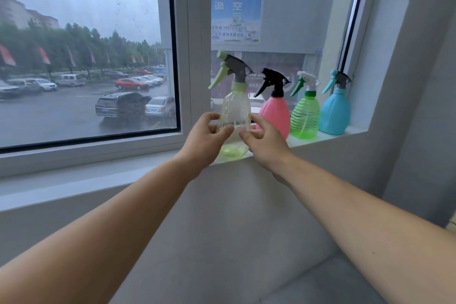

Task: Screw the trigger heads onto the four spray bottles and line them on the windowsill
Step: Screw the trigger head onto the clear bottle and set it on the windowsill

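Standing upright on the windowsill (328, 136): clear bottle (235, 111), ribbed see-through plastic, green-tinted base, grey-and-green trigger head (228, 68) with nozzle aimed left. Cupped loosely on either side by left hand (204, 138) and right hand (265, 142), fingers half curled, fingertips touching its lower body. Lined up to the right, all upright, nozzles left: smooth pink bottle (274, 116), ridged green bottle (305, 116), blue bottle (334, 113).

Clear bottle (235, 111), pale-green base, grey/green head; pink bottle (275, 115), black head; ribbed green bottle (305, 116); blue bottle (334, 112); white windowsill (328, 136).
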Demonstrator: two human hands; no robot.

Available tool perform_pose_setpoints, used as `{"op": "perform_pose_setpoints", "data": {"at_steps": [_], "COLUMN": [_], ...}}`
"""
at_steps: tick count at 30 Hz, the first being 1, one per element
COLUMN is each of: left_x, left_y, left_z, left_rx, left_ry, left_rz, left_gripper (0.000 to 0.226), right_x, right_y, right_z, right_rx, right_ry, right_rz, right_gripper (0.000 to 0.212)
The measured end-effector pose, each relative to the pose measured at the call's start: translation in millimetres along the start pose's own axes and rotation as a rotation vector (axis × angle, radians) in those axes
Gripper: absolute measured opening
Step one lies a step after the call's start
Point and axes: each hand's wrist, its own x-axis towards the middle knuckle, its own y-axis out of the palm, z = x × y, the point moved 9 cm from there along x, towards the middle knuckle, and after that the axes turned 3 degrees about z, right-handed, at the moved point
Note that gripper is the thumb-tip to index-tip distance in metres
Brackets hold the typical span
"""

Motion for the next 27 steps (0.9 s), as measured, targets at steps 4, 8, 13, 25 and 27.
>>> {"op": "perform_pose_setpoints", "data": {"at_steps": [4,8,13,25,27], "left_x": [7,14,27,35,34], "left_y": [-2,-1,0,2,2], "left_z": [6,9,12,8,9], "left_rx": [0.017,0.045,0.098,0.216,0.207], "left_ry": [-0.002,-0.010,-0.018,0.011,0.013], "left_rz": [-0.017,-0.018,-0.001,0.035,0.032], "left_gripper": [0.029,0.035,0.043,0.035,0.035], "right_x": [9,19,24,25,26], "right_y": [2,0,-3,-1,1], "right_z": [-10,-14,-16,-17,-21], "right_rx": [-0.018,-0.045,-0.067,-0.139,-0.143], "right_ry": [0.006,0.009,0.012,-0.010,-0.006], "right_rz": [-0.001,-0.019,-0.053,-0.063,-0.051], "right_gripper": [0.053,0.055,0.054,0.062,0.067]}}
